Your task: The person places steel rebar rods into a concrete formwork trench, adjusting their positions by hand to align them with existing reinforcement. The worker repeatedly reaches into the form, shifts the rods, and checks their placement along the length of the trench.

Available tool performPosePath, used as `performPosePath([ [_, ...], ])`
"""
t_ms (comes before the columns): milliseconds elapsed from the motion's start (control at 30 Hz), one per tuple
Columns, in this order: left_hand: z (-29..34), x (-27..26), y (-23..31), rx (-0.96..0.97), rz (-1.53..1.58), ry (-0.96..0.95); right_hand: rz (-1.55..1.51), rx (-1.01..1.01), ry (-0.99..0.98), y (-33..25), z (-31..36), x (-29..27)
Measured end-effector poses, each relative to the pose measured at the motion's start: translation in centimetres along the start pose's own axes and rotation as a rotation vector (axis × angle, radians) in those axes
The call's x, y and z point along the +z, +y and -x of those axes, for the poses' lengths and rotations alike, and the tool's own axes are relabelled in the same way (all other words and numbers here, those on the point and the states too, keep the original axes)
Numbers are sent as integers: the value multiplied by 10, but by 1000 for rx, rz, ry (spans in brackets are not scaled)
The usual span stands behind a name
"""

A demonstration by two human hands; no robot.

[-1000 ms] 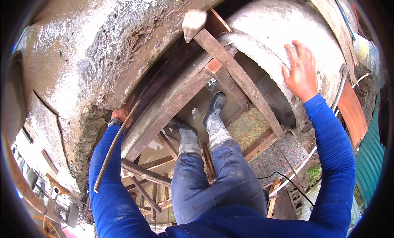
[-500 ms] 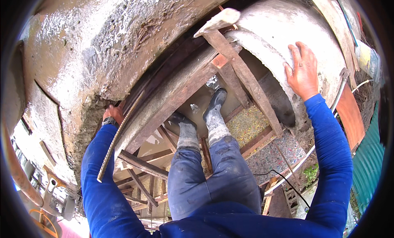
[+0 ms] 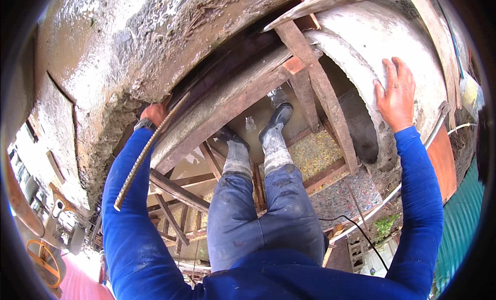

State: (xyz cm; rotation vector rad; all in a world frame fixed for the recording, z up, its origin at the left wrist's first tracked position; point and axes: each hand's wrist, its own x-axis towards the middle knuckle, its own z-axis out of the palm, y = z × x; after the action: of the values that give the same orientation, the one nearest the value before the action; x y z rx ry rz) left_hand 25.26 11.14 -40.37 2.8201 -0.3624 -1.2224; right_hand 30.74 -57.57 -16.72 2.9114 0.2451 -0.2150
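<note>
My left hand (image 3: 153, 114), with a watch at the wrist, reaches to the broken lower edge of a wet, muddy concrete slab (image 3: 129, 57). Its fingers are mostly hidden in the dark gap there, so their grip does not show. A ribbed steel bar (image 3: 150, 150) slants across in front of my left hand and forearm. My right hand (image 3: 397, 93) lies flat, fingers stretched out, on a pale rounded concrete surface (image 3: 356, 34). A thick wooden beam (image 3: 222, 106) runs between the slab and my legs, and a wooden brace (image 3: 325, 93) crosses near its upper end.
Below, my boots (image 3: 276, 118) stand in or beside muddy water (image 3: 248, 127). Speckled boards (image 3: 315, 158) and several timber pieces (image 3: 178, 190) lie around my legs. A black cable (image 3: 369, 243) and a white pipe (image 3: 380, 204) run at lower right, near green corrugated sheeting (image 3: 465, 217).
The view has shifted slightly, moving the beam, brace and right hand rightward in the picture. The left hand appears a little farther up along the slab's edge; the right palm stays on the concrete.
</note>
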Motion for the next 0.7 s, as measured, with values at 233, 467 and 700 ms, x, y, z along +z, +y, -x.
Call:
performPosePath([
  [233,0,-35,43,-237,-58,-246,55,-5,-2,3,5,2],
  [467,58,-55,56,-256,-151,-132,64,-5,18,1,3,4],
  [700,124,-135,113,-315,-77,-243,60,30,8,4,7,5],
])
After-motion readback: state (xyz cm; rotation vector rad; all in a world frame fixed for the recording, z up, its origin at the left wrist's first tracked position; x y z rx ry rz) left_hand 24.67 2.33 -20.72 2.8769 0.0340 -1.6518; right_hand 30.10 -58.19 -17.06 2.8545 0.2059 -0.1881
